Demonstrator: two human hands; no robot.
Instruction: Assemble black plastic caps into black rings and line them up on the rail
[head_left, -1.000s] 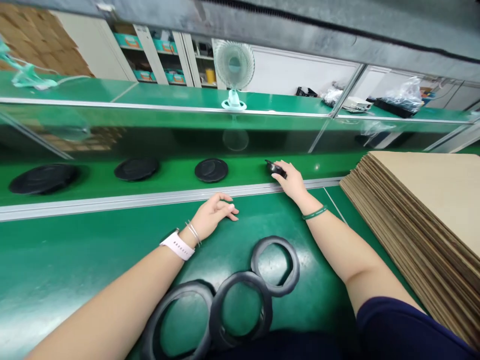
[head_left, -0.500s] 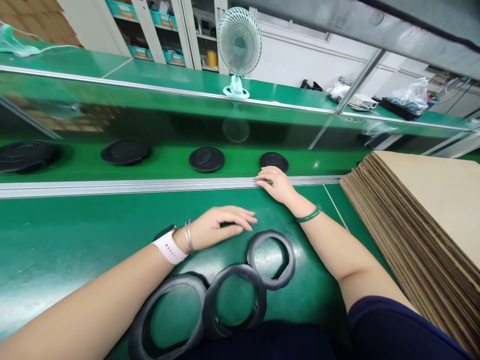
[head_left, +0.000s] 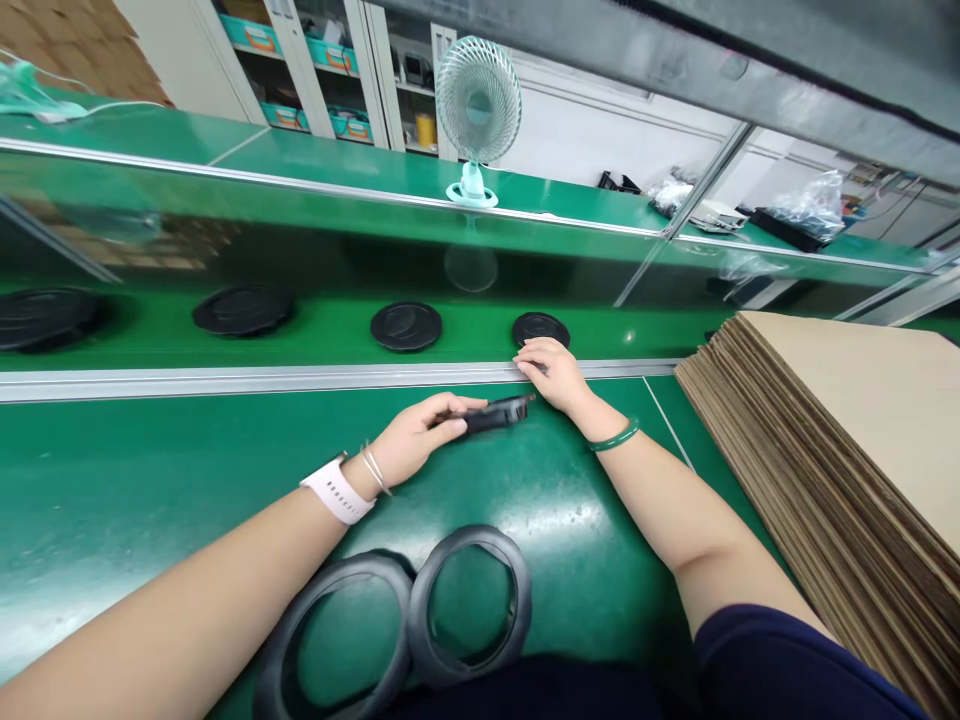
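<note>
My left hand is closed on a black ring, which it holds tilted nearly edge-on above the green table. At the metal rail rests my right hand, fingers loosely bent and thumb apart from them. Just beyond those fingers a round black disc lies on the green belt, partly covered by the hand. Two more dark rings lie on the table near my body: a larger ring on the left and another ring touching it on the right.
More black discs lie along the belt to the left, such as this disc. A stack of cardboard sheets stands at the right. Behind the glass panel, a fan stands on a green shelf.
My left hand has taken hold of the rightmost ring and raised it off the table towards the rail. My right hand has stayed by the disc.
</note>
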